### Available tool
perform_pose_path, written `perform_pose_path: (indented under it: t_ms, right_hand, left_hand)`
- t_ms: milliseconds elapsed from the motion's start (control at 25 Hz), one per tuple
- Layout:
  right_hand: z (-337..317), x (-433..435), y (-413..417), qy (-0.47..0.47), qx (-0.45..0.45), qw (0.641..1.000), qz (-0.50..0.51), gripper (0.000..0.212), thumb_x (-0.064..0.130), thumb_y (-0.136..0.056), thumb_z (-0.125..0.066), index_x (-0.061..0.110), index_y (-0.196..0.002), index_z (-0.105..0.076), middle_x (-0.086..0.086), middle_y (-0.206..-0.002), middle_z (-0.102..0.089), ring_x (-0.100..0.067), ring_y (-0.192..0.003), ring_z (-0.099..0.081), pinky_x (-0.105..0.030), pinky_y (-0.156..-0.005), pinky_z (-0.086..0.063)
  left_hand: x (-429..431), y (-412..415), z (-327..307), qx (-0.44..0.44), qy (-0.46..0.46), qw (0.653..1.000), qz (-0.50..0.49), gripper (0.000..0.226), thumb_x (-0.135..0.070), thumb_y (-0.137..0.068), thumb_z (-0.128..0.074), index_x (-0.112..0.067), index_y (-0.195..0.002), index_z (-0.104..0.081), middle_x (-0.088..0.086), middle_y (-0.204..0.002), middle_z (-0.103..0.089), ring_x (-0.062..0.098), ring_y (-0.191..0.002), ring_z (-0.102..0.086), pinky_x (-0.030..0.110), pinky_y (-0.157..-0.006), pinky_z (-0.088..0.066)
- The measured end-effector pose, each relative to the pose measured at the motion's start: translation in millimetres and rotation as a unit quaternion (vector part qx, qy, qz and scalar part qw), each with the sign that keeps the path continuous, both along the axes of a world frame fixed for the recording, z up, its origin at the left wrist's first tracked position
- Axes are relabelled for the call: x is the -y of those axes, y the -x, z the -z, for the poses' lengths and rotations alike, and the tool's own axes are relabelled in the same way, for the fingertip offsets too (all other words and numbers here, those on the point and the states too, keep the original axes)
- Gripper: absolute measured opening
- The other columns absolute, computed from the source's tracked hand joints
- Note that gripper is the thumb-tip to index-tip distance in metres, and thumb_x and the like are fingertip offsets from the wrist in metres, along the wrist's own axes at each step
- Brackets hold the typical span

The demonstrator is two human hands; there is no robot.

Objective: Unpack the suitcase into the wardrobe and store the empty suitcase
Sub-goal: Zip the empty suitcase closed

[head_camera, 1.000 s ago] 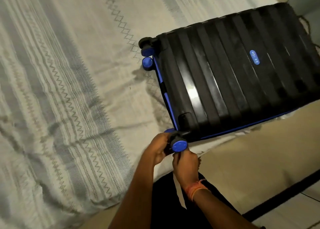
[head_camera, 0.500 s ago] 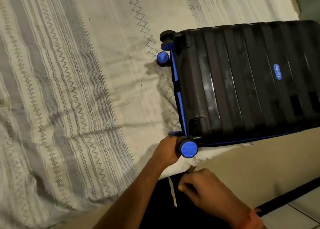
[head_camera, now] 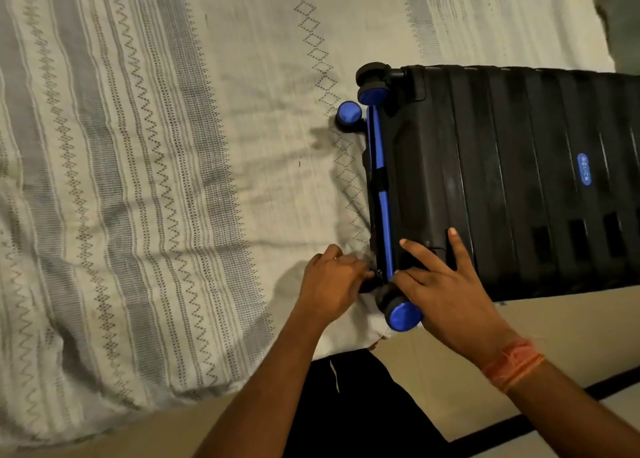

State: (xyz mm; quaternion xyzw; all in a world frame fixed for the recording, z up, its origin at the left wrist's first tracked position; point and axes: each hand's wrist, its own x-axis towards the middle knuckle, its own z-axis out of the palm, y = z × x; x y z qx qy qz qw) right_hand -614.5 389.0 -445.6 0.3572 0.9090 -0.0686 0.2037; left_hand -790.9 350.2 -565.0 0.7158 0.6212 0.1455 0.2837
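My right hand (head_camera: 446,294) presses flat-fingered on the ribbed black hard-shell suitcase (head_camera: 519,180); left hand (head_camera: 332,284) curls at its corner, grip unclear.

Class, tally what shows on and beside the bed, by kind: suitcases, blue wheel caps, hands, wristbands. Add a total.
Suitcase: 1
Blue wheel caps: 3
Hands, left hand and right hand: 2
Wristband: 1
Total: 7
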Motion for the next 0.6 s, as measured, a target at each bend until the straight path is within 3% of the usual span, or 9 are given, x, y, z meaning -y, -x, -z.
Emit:
perform_pose_path:
  t_ms: [120, 200, 280, 400, 520, 600]
  right_hand:
    - [7, 0, -1, -0.021, -0.030, 0.999, 0.019, 0.037, 0.005, -0.059, -0.056, 0.017, -0.093, -0.067, 0.003, -0.085, -0.072, -0.021, -0.136, -0.029, -0.062, -0.112, 0.001]
    - [7, 4, -1, -0.002, -0.038, 0.999, 0.033, 0.032, 0.006, -0.061, -0.060, 0.018, -0.090, -0.065, 0.005, -0.087, -0.072, -0.020, -0.138, -0.029, -0.061, -0.111, -0.001]
    - [9, 12, -4, 0.004, -0.056, 0.998, 0.035, 0.025, 0.008, -0.067, -0.061, 0.020, -0.088, -0.065, 0.007, -0.090, -0.071, -0.019, -0.139, -0.028, -0.061, -0.111, -0.004]
    - [18, 22, -12, 0.002, -0.080, 0.997, 0.025, 0.031, 0.017, -0.075, -0.040, 0.018, -0.088, -0.068, 0.005, -0.097, -0.070, -0.017, -0.137, -0.032, -0.061, -0.108, -0.010]
    - [22, 27, -18, -0.003, -0.076, 0.997, 0.023, 0.028, 0.026, -0.075, -0.042, 0.021, -0.085, -0.068, 0.006, -0.100, -0.070, -0.014, -0.133, -0.038, -0.061, -0.106, -0.018]
    - [19, 26, -11, 0.002, -0.095, 0.995, 0.043, 0.023, 0.028, -0.079, -0.045, 0.026, -0.080, -0.068, 0.011, -0.094, -0.070, -0.010, -0.126, -0.044, -0.057, -0.104, -0.021]
  left_hand:
    - [-32, 7, 1, -0.004, 0.039, 0.999, 0.004, 0.031, -0.041, -0.092, -0.039, -0.028, -0.099, -0.067, -0.007, -0.093, -0.069, 0.021, -0.093, -0.052, 0.032, -0.071, -0.042]
    - [-60, 14, 3, -0.004, 0.031, 0.999, -0.022, 0.032, -0.044, -0.095, -0.040, -0.030, -0.104, -0.067, -0.007, -0.091, -0.069, 0.021, -0.094, -0.052, 0.032, -0.069, -0.043]
    - [-92, 24, 7, 0.007, 0.039, 0.997, -0.063, 0.029, -0.046, -0.096, -0.042, -0.031, -0.102, -0.066, -0.009, -0.085, -0.068, 0.018, -0.091, -0.050, 0.030, -0.065, -0.040]
    - [-144, 39, 12, 0.054, 0.057, 0.992, -0.099, 0.032, -0.050, -0.095, -0.040, -0.031, -0.093, -0.066, -0.010, -0.072, -0.061, 0.019, -0.086, -0.054, 0.031, -0.061, -0.041]
    - [-184, 51, 14, 0.072, 0.067, 0.988, -0.121, 0.031, -0.052, -0.093, -0.046, -0.033, -0.097, -0.070, -0.003, -0.078, -0.067, 0.020, -0.085, -0.058, 0.032, -0.065, -0.045]
    - [-203, 60, 17, 0.068, 0.073, 0.988, -0.122, 0.027, -0.048, -0.092, -0.052, -0.032, -0.100, -0.072, -0.001, -0.070, -0.062, 0.020, -0.073, -0.056, 0.032, -0.062, -0.043]
